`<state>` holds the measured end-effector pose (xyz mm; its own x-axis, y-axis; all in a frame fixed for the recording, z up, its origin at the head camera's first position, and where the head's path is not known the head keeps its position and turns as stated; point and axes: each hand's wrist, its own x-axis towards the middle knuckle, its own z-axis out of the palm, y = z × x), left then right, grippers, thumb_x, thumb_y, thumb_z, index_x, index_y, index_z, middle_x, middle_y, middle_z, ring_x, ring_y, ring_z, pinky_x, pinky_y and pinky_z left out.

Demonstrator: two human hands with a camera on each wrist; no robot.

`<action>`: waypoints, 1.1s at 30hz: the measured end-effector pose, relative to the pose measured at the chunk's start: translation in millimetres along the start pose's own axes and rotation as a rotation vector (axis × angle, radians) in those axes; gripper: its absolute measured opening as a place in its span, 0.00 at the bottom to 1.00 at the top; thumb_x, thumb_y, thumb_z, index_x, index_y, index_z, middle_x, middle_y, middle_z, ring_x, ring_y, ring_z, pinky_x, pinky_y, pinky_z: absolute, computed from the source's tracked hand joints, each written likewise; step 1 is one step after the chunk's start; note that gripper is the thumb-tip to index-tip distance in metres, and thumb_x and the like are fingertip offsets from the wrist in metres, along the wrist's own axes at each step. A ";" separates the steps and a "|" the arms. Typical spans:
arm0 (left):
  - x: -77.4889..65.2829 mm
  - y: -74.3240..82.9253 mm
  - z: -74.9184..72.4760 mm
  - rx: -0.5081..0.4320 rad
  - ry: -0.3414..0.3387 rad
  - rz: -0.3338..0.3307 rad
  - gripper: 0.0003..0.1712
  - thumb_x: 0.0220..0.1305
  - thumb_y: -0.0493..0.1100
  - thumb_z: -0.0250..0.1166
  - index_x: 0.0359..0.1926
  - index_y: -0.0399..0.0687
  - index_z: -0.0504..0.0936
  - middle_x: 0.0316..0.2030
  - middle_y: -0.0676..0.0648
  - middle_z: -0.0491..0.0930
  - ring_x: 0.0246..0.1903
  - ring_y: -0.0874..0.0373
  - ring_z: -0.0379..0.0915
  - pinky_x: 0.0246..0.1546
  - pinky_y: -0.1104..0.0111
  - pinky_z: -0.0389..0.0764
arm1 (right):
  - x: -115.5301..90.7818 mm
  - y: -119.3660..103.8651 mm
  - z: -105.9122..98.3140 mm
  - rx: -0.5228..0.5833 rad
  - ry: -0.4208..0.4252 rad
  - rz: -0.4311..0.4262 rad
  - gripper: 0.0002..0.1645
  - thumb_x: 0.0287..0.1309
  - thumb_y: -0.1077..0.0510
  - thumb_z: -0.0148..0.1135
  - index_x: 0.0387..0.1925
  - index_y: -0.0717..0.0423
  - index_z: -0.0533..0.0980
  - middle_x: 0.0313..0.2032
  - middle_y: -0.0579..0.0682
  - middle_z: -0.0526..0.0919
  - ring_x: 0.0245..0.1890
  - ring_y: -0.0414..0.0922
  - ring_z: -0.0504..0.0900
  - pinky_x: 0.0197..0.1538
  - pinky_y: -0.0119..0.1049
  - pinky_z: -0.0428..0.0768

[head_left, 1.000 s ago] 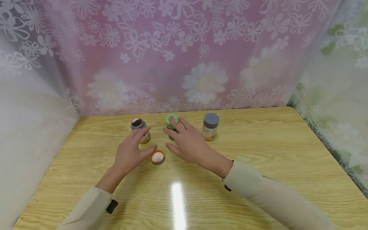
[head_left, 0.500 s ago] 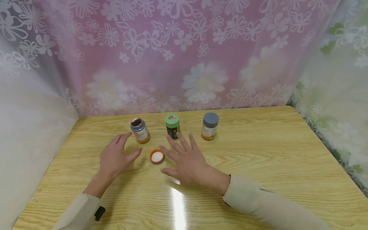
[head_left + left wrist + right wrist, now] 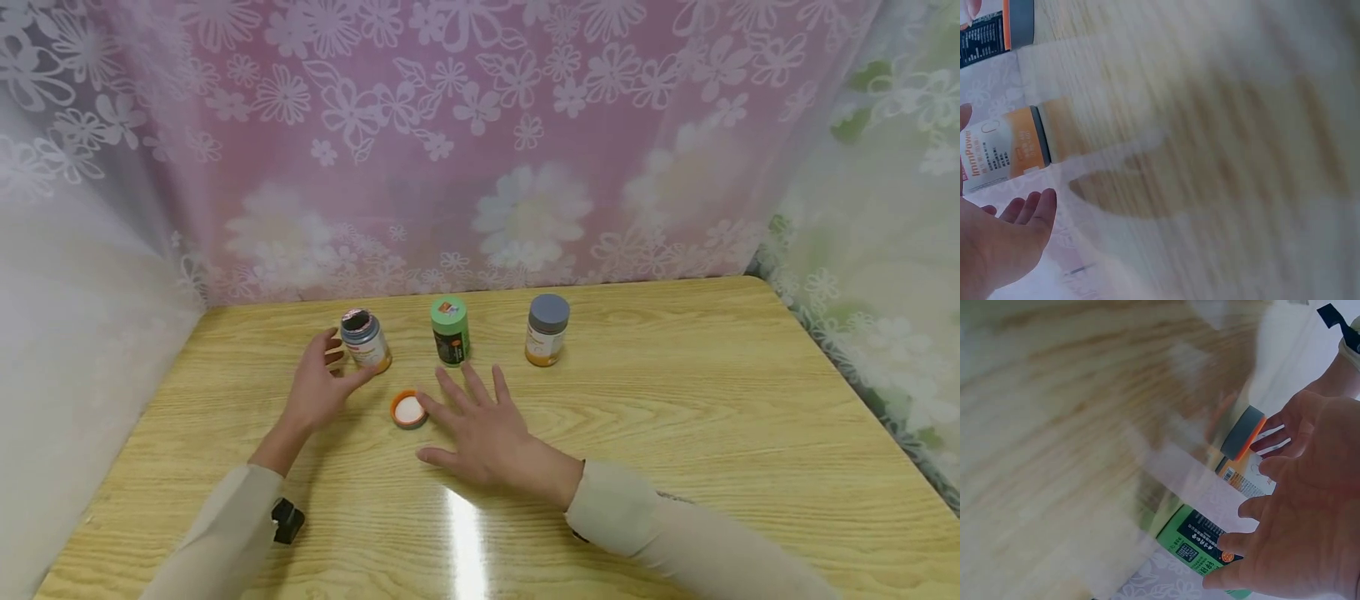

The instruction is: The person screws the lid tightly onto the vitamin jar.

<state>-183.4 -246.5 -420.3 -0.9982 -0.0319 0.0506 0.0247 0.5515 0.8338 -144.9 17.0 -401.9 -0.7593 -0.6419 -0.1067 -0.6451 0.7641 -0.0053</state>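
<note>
An uncapped white and orange jar stands at the left of a row, torn foil at its mouth. My left hand is curved loosely beside it, thumb in front of its base and fingers at its left side. A gap shows between those fingers and the jar in the left wrist view. The grey lid with an orange inner rim lies upturned in front. My right hand is spread palm down, its index fingertip overlapping the lid's edge in the head view. Ahead of its fingers stands a green-capped jar.
Farther right stands a jar with a grey lid. All of it is on a wood-grain table with a glossy light streak. A pink floral curtain hangs behind the table, and pale curtains flank both sides.
My right hand has drawn back from the green-capped jar toward me and spread its fingers. My left hand pulled away left, then came back beside the uncapped jar. The jars and lid stay in place.
</note>
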 end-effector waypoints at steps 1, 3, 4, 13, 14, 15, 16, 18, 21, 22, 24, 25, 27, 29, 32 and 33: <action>1.9 0.0 0.9 -0.019 -0.001 -0.008 0.55 0.58 0.55 0.69 0.73 0.38 0.46 0.65 0.33 0.57 0.62 0.37 0.59 0.58 0.49 0.67 | 0.0 -0.3 0.5 0.003 -0.004 -0.001 0.42 0.62 0.23 0.31 0.74 0.31 0.47 0.75 0.47 0.40 0.72 0.56 0.38 0.66 0.63 0.36; 5.4 0.0 2.5 -0.049 0.000 -0.022 0.55 0.57 0.54 0.70 0.73 0.39 0.47 0.65 0.34 0.57 0.62 0.38 0.60 0.59 0.50 0.66 | -0.2 -1.0 0.8 -0.005 -0.013 0.001 0.42 0.62 0.23 0.30 0.74 0.30 0.46 0.75 0.47 0.39 0.72 0.56 0.38 0.66 0.63 0.35; 6.6 -0.2 2.8 -0.062 0.002 -0.027 0.55 0.57 0.54 0.71 0.73 0.39 0.47 0.64 0.34 0.58 0.61 0.38 0.60 0.59 0.50 0.66 | 0.1 -1.6 1.1 -0.012 -0.015 0.002 0.42 0.62 0.23 0.29 0.74 0.30 0.46 0.75 0.47 0.39 0.72 0.56 0.38 0.66 0.63 0.36; 17.4 -4.5 9.2 -0.142 0.027 -0.056 0.53 0.55 0.50 0.73 0.72 0.43 0.51 0.61 0.37 0.61 0.59 0.42 0.63 0.58 0.53 0.67 | 3.3 -6.3 4.6 -0.015 -0.032 0.009 0.42 0.63 0.23 0.29 0.74 0.30 0.45 0.75 0.47 0.39 0.72 0.56 0.38 0.67 0.62 0.38; 18.4 -4.3 9.8 -0.148 0.028 -0.056 0.53 0.54 0.50 0.73 0.72 0.43 0.51 0.61 0.37 0.62 0.58 0.42 0.64 0.57 0.53 0.69 | 3.4 -6.6 4.6 -0.014 -0.031 0.009 0.42 0.63 0.23 0.29 0.74 0.30 0.45 0.75 0.47 0.39 0.72 0.56 0.38 0.67 0.62 0.38; 19.4 -4.2 10.4 -0.153 0.028 -0.054 0.53 0.54 0.50 0.73 0.72 0.43 0.51 0.60 0.38 0.62 0.58 0.42 0.65 0.55 0.53 0.70 | 3.7 -7.0 4.5 -0.012 -0.030 0.009 0.42 0.63 0.23 0.29 0.74 0.30 0.46 0.75 0.47 0.39 0.72 0.55 0.38 0.67 0.62 0.39; 20.4 -4.0 10.9 -0.157 0.027 -0.053 0.53 0.54 0.50 0.73 0.72 0.43 0.52 0.60 0.38 0.62 0.57 0.43 0.65 0.54 0.53 0.71 | 4.0 -7.3 4.6 -0.011 -0.031 0.010 0.42 0.63 0.24 0.29 0.74 0.30 0.46 0.75 0.47 0.40 0.72 0.55 0.38 0.67 0.62 0.39; 22.1 -3.9 11.4 -0.155 0.022 -0.049 0.53 0.54 0.50 0.74 0.71 0.43 0.52 0.59 0.38 0.63 0.56 0.43 0.66 0.52 0.53 0.73 | 4.4 -7.9 4.6 0.000 -0.033 0.008 0.41 0.63 0.24 0.30 0.74 0.30 0.46 0.75 0.47 0.40 0.72 0.55 0.38 0.67 0.62 0.39; 23.9 -4.5 12.0 -0.127 0.025 -0.052 0.51 0.53 0.51 0.74 0.70 0.43 0.55 0.57 0.39 0.64 0.54 0.43 0.67 0.50 0.54 0.74 | 5.3 -8.3 5.0 0.017 -0.041 0.007 0.41 0.64 0.25 0.30 0.74 0.30 0.45 0.75 0.47 0.39 0.73 0.55 0.38 0.67 0.62 0.39; 24.3 -4.7 12.0 -0.119 0.027 -0.054 0.49 0.53 0.51 0.74 0.69 0.43 0.57 0.56 0.39 0.66 0.53 0.44 0.68 0.49 0.55 0.74 | 5.4 -8.3 5.0 0.019 -0.042 0.007 0.41 0.64 0.25 0.30 0.74 0.30 0.45 0.75 0.47 0.39 0.73 0.55 0.38 0.67 0.62 0.39; 24.9 -5.2 11.6 -0.098 0.027 -0.053 0.45 0.54 0.51 0.73 0.67 0.42 0.61 0.55 0.39 0.68 0.52 0.44 0.69 0.49 0.55 0.75 | 5.8 -8.1 5.1 0.020 -0.039 0.007 0.40 0.64 0.25 0.29 0.74 0.30 0.45 0.75 0.47 0.39 0.73 0.55 0.38 0.67 0.62 0.40; 25.2 -5.4 11.5 -0.091 0.028 -0.055 0.43 0.54 0.51 0.73 0.65 0.41 0.63 0.54 0.39 0.69 0.51 0.44 0.70 0.48 0.56 0.75 | 5.9 -8.0 4.9 0.023 -0.038 0.008 0.40 0.64 0.25 0.29 0.74 0.30 0.45 0.75 0.47 0.39 0.73 0.55 0.38 0.67 0.62 0.40; 25.8 -5.6 11.2 -0.078 0.029 -0.054 0.39 0.55 0.50 0.73 0.62 0.40 0.67 0.53 0.38 0.72 0.51 0.44 0.72 0.47 0.56 0.76 | 6.2 -7.7 4.8 0.031 -0.031 0.007 0.40 0.65 0.25 0.29 0.74 0.31 0.46 0.75 0.47 0.40 0.72 0.55 0.39 0.67 0.61 0.40; 26.5 -5.7 10.9 -0.063 0.027 -0.054 0.37 0.55 0.50 0.73 0.60 0.39 0.69 0.52 0.38 0.73 0.50 0.44 0.73 0.47 0.57 0.76 | 6.6 -7.5 4.6 0.039 -0.026 0.005 0.40 0.65 0.25 0.30 0.74 0.31 0.46 0.75 0.47 0.40 0.72 0.55 0.39 0.67 0.61 0.41; 27.8 -5.6 10.7 -0.052 0.022 -0.064 0.36 0.55 0.50 0.73 0.60 0.39 0.69 0.52 0.38 0.73 0.50 0.44 0.73 0.46 0.58 0.76 | 6.8 -7.7 3.7 0.053 -0.026 0.002 0.40 0.65 0.25 0.30 0.74 0.32 0.46 0.75 0.47 0.41 0.72 0.55 0.40 0.67 0.60 0.41; 28.2 -5.5 10.4 -0.046 0.017 -0.067 0.36 0.55 0.50 0.73 0.59 0.39 0.69 0.52 0.38 0.73 0.50 0.44 0.73 0.46 0.58 0.76 | 6.9 -7.9 3.2 0.053 -0.027 0.001 0.40 0.65 0.26 0.30 0.74 0.32 0.46 0.75 0.47 0.41 0.72 0.55 0.40 0.67 0.60 0.41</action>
<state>-212.3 -241.8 -429.2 -0.9966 -0.0819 0.0034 -0.0389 0.5084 0.8602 -144.7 6.8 -405.8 -0.7570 -0.6396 -0.1338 -0.6384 0.7675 -0.0575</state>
